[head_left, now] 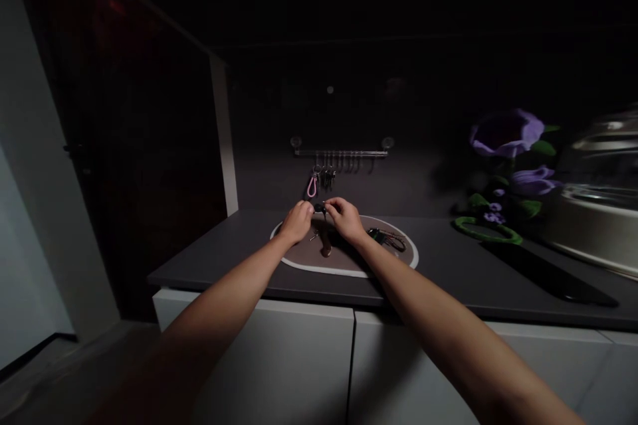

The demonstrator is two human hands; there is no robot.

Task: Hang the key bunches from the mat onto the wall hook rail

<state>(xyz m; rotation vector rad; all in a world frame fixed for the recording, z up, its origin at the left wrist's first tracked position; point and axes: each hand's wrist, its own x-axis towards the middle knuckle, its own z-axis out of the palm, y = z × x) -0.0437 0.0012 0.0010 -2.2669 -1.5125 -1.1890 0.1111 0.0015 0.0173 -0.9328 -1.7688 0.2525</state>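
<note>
Both my arms reach out over a dark counter. My left hand (298,221) and my right hand (343,218) are closed in a pinch on the same small dark key bunch (319,208), held between them just above an oval brown mat (349,264) with a white rim. A brown strap (325,246) with small keys hangs down from the bunch onto the mat. Another key bunch with a braided cord (386,237) lies on the mat right of my right hand.
A hook rail (341,153) on the back wall carries a pink loop keyring (312,186) and dark keys. Purple fabric flowers (508,136) with a green loop and a metal lidded pot (601,192) stand at right. White cabinet doors (299,358) sit below the counter.
</note>
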